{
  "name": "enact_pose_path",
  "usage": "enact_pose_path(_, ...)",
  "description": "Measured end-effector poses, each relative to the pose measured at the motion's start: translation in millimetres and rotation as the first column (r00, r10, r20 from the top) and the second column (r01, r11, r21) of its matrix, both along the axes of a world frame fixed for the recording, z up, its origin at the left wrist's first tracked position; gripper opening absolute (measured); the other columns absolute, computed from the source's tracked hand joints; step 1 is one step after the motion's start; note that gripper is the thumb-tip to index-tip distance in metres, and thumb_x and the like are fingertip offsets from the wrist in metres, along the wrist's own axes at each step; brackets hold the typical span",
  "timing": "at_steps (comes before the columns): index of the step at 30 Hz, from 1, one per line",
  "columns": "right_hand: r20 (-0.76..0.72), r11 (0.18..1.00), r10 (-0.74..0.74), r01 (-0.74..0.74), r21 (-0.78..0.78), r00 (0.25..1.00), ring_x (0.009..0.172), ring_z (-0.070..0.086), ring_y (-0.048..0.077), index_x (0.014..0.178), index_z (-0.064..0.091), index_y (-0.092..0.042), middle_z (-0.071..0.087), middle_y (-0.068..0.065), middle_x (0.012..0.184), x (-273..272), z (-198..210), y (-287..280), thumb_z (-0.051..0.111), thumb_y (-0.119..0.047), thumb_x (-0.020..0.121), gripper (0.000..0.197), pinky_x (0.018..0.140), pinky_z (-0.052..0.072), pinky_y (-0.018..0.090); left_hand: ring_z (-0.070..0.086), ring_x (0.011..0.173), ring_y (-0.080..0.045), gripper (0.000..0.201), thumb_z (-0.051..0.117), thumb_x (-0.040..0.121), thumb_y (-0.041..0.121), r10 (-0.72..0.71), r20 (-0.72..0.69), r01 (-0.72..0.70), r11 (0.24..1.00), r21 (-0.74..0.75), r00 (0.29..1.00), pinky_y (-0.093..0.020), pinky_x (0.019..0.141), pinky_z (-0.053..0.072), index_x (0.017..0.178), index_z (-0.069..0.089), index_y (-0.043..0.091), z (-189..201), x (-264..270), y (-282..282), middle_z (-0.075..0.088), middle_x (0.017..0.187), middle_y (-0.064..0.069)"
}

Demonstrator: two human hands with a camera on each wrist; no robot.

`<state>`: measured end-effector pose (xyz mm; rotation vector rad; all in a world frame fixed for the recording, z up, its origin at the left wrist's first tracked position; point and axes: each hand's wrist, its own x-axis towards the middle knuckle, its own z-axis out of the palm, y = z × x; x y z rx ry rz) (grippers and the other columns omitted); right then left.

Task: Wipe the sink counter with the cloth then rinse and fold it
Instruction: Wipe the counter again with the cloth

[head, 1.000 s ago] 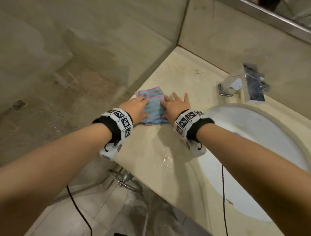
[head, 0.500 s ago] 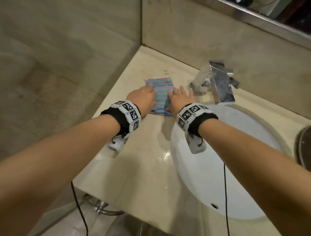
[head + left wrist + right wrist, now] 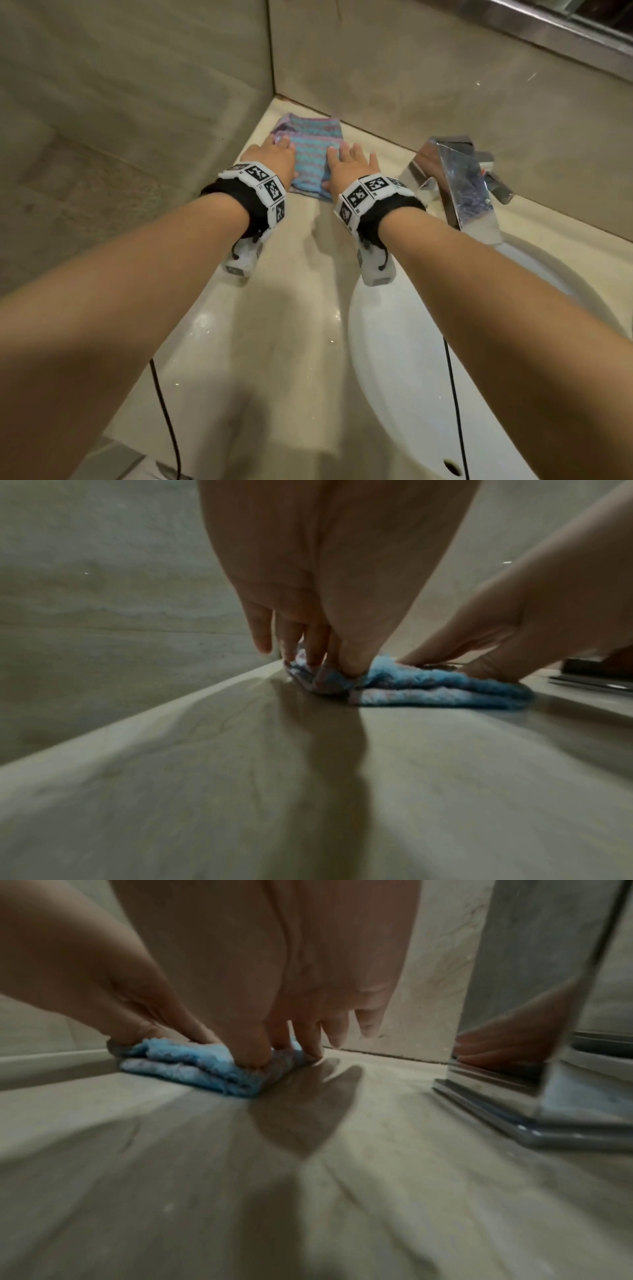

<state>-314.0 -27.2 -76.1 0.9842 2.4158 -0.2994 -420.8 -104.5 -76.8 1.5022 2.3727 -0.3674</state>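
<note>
A folded blue and pink striped cloth (image 3: 310,154) lies on the beige counter (image 3: 291,308) near the back left corner. My left hand (image 3: 274,157) presses on its left edge with fingers and thumb pointing down onto it (image 3: 325,664). My right hand (image 3: 349,161) lies flat on its right side, fingers spread. In the right wrist view its thumb and fingers (image 3: 284,1047) push into the cloth (image 3: 192,1069) while the little finger stays lifted. The cloth's layers (image 3: 428,688) show stacked at its near edge.
A chrome square faucet (image 3: 459,185) stands just right of my right hand, its base (image 3: 531,1096) close to the cloth. The white sink basin (image 3: 445,342) lies below my right forearm. Walls meet behind the cloth. The counter's left edge (image 3: 191,325) drops to the floor.
Both hands have slid the folded cloth away along the counter, from its middle towards the back corner beside the faucet. The hands have kept their places on it.
</note>
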Motion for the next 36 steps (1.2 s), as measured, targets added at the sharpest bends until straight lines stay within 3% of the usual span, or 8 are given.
enact_pose_path(9,0.002,1.0,-0.011,0.011,0.022,1.0,0.148,-0.008,0.028,0.151,-0.004,-0.013,-0.008,0.008,0.16,-20,-7,13,0.031,-0.032,0.1,0.064,0.119,-0.001,0.047,0.018,0.143,-0.03,0.056,0.037,0.099,0.025,0.011,0.031,-0.01,0.999,-0.037,0.999,-0.047,0.109,0.03,0.146,0.016,0.003,0,-21,15,0.012,0.157,-0.013)
enact_pose_path(13,0.047,0.999,-0.019,0.017,0.034,0.999,0.148,-0.008,0.027,0.15,-0.005,-0.01,-0.009,0.012,0.159,-8,-6,8,0.026,-0.04,0.1,0.066,0.119,-0.003,0.044,0.012,0.145,-0.03,0.057,0.035,0.1,0.021,-0.033,0.074,0.038,0.997,-0.062,0.997,-0.046,0.112,0.025,0.148,0.009,0.002,2,-13,11,0.004,0.158,-0.013)
enact_pose_path(19,0.111,0.996,-0.044,0.036,0.078,0.993,0.148,-0.006,0.03,0.149,-0.005,-0.003,-0.006,0.018,0.158,32,-6,-11,0.019,-0.039,0.101,0.065,0.119,-0.002,0.042,0.006,0.147,-0.027,0.057,0.029,0.1,0.016,-0.107,0.117,0.12,0.987,-0.106,0.987,-0.043,0.118,0.014,0.149,0.002,0.003,7,22,9,-0.003,0.159,-0.011)
enact_pose_path(27,0.108,0.995,-0.065,0.056,0.078,0.992,0.147,-0.008,0.03,0.148,-0.006,0.0,-0.007,0.02,0.157,67,-7,-41,0.019,-0.037,0.102,0.065,0.119,-0.005,0.04,0.009,0.146,-0.027,0.058,0.031,0.1,0.021,-0.203,0.13,0.215,0.973,-0.085,0.97,-0.045,0.116,0.019,0.149,0.004,0.005,7,45,-16,-0.001,0.159,-0.011)
enact_pose_path(36,0.154,0.995,-0.033,0.019,0.096,0.988,0.148,-0.007,0.028,0.149,-0.008,-0.003,-0.008,0.017,0.158,92,-2,-78,0.016,-0.039,0.101,0.064,0.119,-0.004,0.043,0.009,0.146,-0.027,0.058,0.032,0.1,0.024,-0.198,0.157,0.214,0.973,-0.087,0.968,-0.045,0.114,0.02,0.148,0.003,0.007,2,67,-63,-0.002,0.159,-0.01)
